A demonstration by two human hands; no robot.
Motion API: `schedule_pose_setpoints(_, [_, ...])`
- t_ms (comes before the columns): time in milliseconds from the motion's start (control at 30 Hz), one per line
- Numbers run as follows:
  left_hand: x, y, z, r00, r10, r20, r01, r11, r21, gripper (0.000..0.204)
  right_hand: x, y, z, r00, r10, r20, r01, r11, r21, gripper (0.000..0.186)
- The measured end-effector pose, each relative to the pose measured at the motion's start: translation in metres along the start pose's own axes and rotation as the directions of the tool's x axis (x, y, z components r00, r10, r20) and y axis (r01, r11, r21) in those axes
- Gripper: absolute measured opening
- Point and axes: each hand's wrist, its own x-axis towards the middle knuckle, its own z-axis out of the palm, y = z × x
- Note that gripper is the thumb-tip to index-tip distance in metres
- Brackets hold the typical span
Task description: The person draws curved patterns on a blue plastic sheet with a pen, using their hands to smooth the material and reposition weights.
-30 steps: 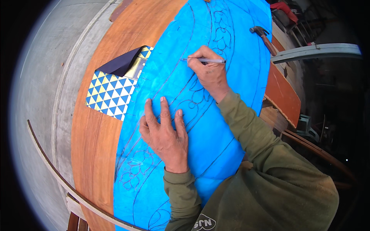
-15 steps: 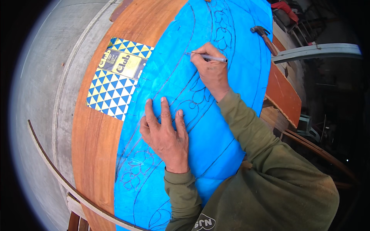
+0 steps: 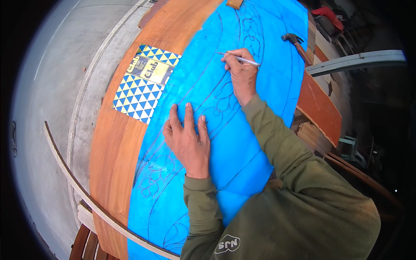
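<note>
A large blue sheet [image 3: 242, 138] with dark drawn curves and flower outlines lies over a brown wooden board [image 3: 108, 173]. My right hand [image 3: 241, 71] grips a slim clear pen [image 3: 248, 60]; its tip meets the sheet at the upper middle, by a long curved line. Lower and to the left, my left hand [image 3: 189, 138] rests flat on the sheet with fingers spread, holding nothing. Left of the sheet's edge, a notebook-like piece with blue, white and yellow triangles [image 3: 138, 96] lies on the bare wood.
A hammer [image 3: 296, 43] rests on the sheet's upper right, and a small wood block [image 3: 234, 4] on its top edge. A thin curved strip [image 3: 82, 190] crosses the lower left. Reddish boards [image 3: 321, 108] and a pale metal bar [image 3: 359, 57] lie to the right.
My right hand and the pen have shifted slightly up and right in view. The whole scene has also moved a little, with the patterned piece now further right.
</note>
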Motion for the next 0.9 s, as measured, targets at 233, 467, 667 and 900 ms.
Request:
schedule_pose_setpoints(233, [-0.002,-0.01,0.005,0.996,-0.044,-0.079,0.04,0.998,-0.05,0.045,0.0,-0.003,0.0,0.998,0.068,0.014,-0.069,0.997,0.021,0.012])
schedule_pose_setpoints(467, [-0.009,-0.019,0.0,0.975,-0.153,-0.158,0.095,0.942,-0.323,0.049,0.001,-0.005,0.001,0.993,0.108,0.047,-0.113,0.984,0.135,0.015])
schedule_pose_setpoints(667, [-0.047,-0.015,-0.041,0.903,-0.393,-0.172,0.153,0.669,-0.727,0.05,-0.003,0.005,0.004,0.984,0.157,0.085,-0.169,0.973,0.158,0.018])
schedule_pose_setpoints(900, [-0.171,-0.001,-0.076,0.836,-0.349,-0.424,0.365,0.93,-0.046,0.044,0.012,0.001,-0.007,0.98,0.161,0.112,-0.177,0.974,0.144,0.019])
